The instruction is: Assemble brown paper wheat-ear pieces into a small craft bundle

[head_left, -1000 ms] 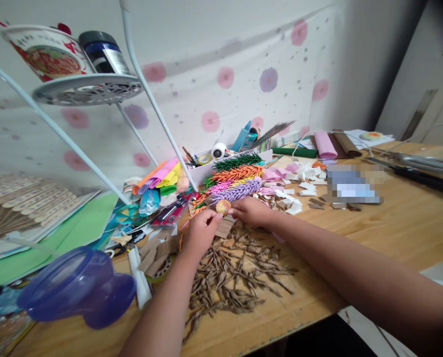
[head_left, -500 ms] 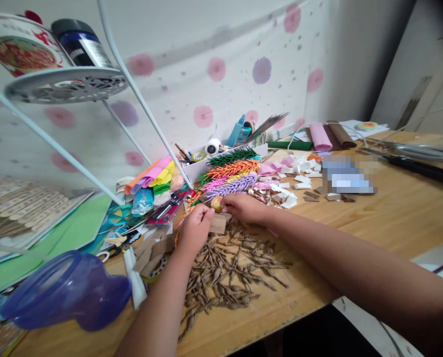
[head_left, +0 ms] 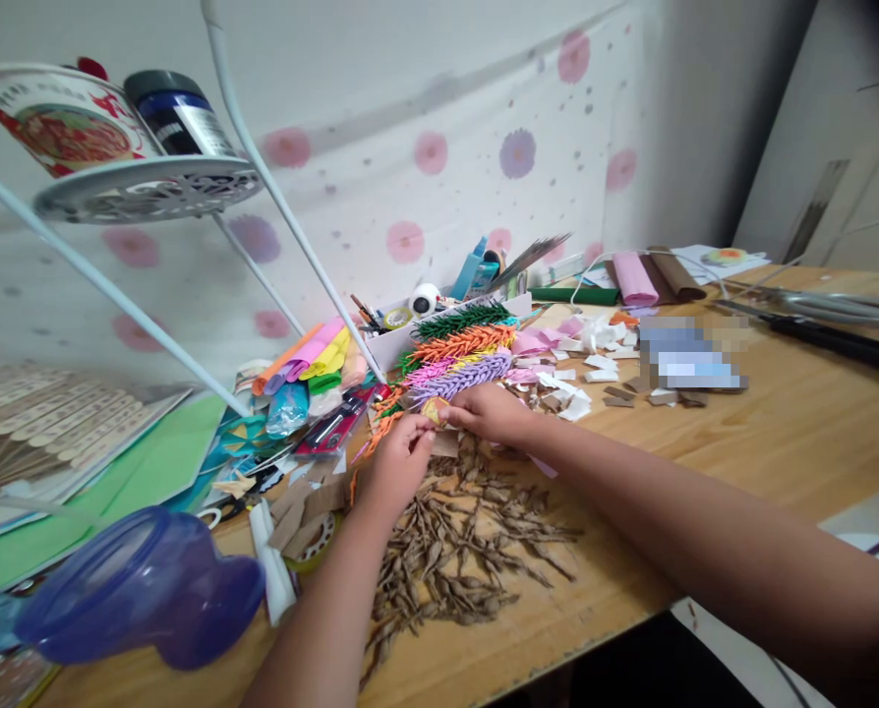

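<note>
A small round yellow object [head_left: 435, 408], perhaps a roll of tape, is between my two hands. My right hand [head_left: 490, 413] is closed on its right edge. From the left, the closed fingers of my left hand [head_left: 401, 460] meet it, though their tips are partly hidden. Just below lies a flat piece of brown paper [head_left: 445, 443]. Many twisted brown paper strands [head_left: 454, 551] spread over the table under my wrists. Behind my hands are bushy paper sprigs, among them a purple one [head_left: 469, 374] and an orange one [head_left: 461, 341].
A purple translucent container [head_left: 145, 590] stands at the left front, beside green sheets [head_left: 107, 492]. A white wire stand [head_left: 151, 187] holds a noodle cup [head_left: 71, 118] and a jar [head_left: 178, 113]. Paper scraps [head_left: 602, 364] and a long black tool [head_left: 823, 332] lie to the right.
My hands have come slightly closer together around the yellow object, and more of its face shows. The view has shifted a little.
</note>
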`<state>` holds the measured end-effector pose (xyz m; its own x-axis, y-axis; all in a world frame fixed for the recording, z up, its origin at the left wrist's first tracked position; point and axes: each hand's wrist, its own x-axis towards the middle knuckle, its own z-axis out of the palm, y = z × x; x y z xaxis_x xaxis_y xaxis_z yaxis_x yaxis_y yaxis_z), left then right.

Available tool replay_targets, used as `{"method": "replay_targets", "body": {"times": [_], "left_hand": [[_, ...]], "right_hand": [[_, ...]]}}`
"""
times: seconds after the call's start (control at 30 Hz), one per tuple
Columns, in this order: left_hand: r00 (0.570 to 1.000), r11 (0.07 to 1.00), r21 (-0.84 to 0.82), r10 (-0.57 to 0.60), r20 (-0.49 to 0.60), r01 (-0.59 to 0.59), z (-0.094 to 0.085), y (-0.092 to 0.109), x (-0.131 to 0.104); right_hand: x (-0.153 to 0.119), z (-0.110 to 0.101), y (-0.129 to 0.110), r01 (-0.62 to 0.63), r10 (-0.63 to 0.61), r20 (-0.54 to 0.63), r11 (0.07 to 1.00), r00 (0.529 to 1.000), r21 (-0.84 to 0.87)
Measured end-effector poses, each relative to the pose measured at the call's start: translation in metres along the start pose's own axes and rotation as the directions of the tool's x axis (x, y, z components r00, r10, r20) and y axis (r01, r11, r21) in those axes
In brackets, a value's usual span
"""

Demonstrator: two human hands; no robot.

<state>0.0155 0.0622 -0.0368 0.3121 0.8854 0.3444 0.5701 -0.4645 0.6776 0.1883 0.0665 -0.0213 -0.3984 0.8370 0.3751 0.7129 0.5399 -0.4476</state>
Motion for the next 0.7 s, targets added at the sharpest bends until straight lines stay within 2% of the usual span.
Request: {"method": "replay_targets", "body": {"times": [0.1, 0.2, 0.27, 0.37, 0.53, 0.7], "left_hand": [[1.000, 0.999, -0.034, -0.004, 0.009, 0.005, 0.000, 0.001, -0.001], [1.000, 0.998, -0.057, -0.014, 0.006, 0.015, 0.001, 0.001, 0.000], [1.000, 0.997, -0.074, -0.022, 0.006, 0.022, 0.001, 0.002, 0.000], [0.999, 0.989, -0.143, -0.030, -0.039, 0.024, 0.001, 0.004, 0.001], [0.977, 0.952, -0.306, -0.065, -0.205, -0.001, -0.004, 0.005, 0.001], [0.979, 0.939, -0.334, -0.140, -0.147, 0.084, -0.003, 0.002, 0.001]], "right_hand": [[-0.002, 0.000, -0.001, 0.143, -0.143, -0.011, 0.986, 0.990, 0.082], [-0.003, 0.001, -0.004, 0.318, -0.316, -0.031, 0.940, 0.948, 0.125], [-0.003, 0.002, -0.006, 0.363, -0.361, -0.040, 0.922, 0.932, 0.137], [-0.003, 0.002, -0.007, 0.360, -0.353, -0.071, 0.919, 0.933, 0.160], [-0.004, 0.003, -0.009, 0.322, -0.311, -0.089, 0.927, 0.946, 0.193], [-0.005, 0.003, -0.014, 0.186, -0.154, -0.134, 0.945, 0.979, 0.270]]}}
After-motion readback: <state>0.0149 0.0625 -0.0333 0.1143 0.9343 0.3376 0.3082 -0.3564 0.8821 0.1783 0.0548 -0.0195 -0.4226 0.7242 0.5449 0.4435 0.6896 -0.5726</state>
